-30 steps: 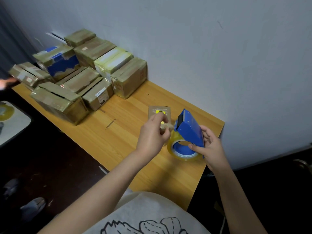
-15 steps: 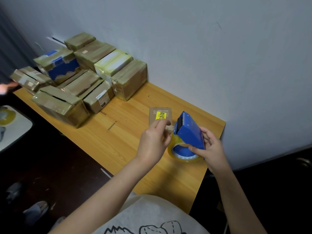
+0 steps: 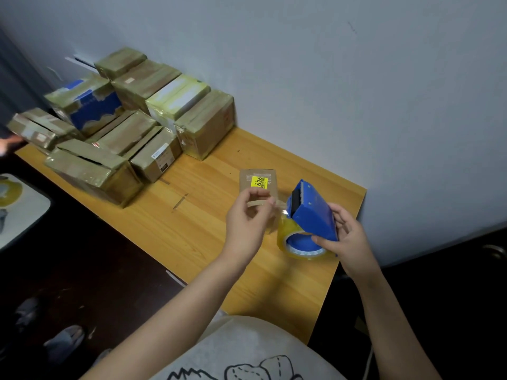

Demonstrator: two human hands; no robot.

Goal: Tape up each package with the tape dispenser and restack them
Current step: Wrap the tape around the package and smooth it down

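L hand (image 3: 247, 220) stretched tape (image 3: 279, 207), R hand (image 3: 348, 237) holds dispenser (image 3: 314, 212)

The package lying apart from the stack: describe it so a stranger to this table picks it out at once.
On the wooden table, taped boxes crowd the far left end. The package lies alone towards the right end, just beyond the left hand. It is small, flat and brown, the only one with a bright yellow sticker.
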